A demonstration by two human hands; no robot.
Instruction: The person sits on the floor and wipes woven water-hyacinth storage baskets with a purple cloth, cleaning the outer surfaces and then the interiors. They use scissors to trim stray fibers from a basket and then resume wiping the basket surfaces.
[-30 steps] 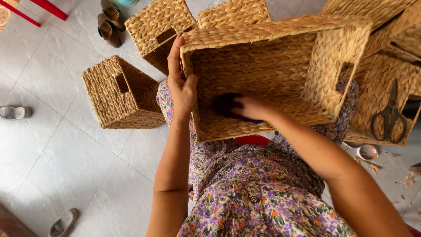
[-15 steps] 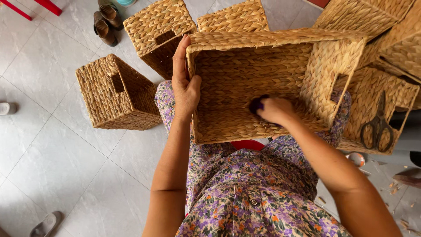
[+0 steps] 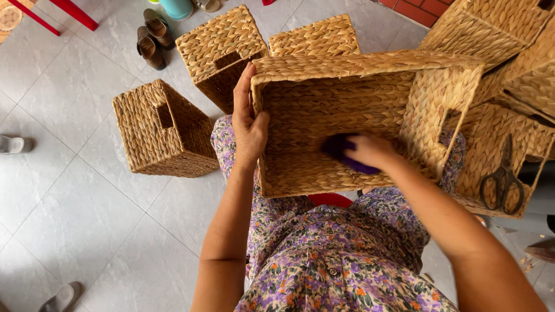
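A rectangular woven straw basket (image 3: 324, 81) rests on my lap, its opening facing me. My left hand (image 3: 248, 124) grips the basket's left wall, fingers outside and thumb over the rim. My right hand (image 3: 370, 151) reaches inside and presses a dark purple cloth (image 3: 341, 147) against the basket's bottom. Part of the cloth is hidden under my fingers.
Several other woven baskets stand around: one on the floor at left (image 3: 162, 130), two behind (image 3: 222, 49), more stacked at right (image 3: 503, 34). Black scissors (image 3: 502, 179) lie on a basket at right. Shoes (image 3: 151, 37) and a slipper (image 3: 13, 144) sit on the tiled floor.
My right hand with the purple cloth has slid rightward across the basket's bottom, from the left-centre to the middle. My left hand keeps its hold on the left wall.
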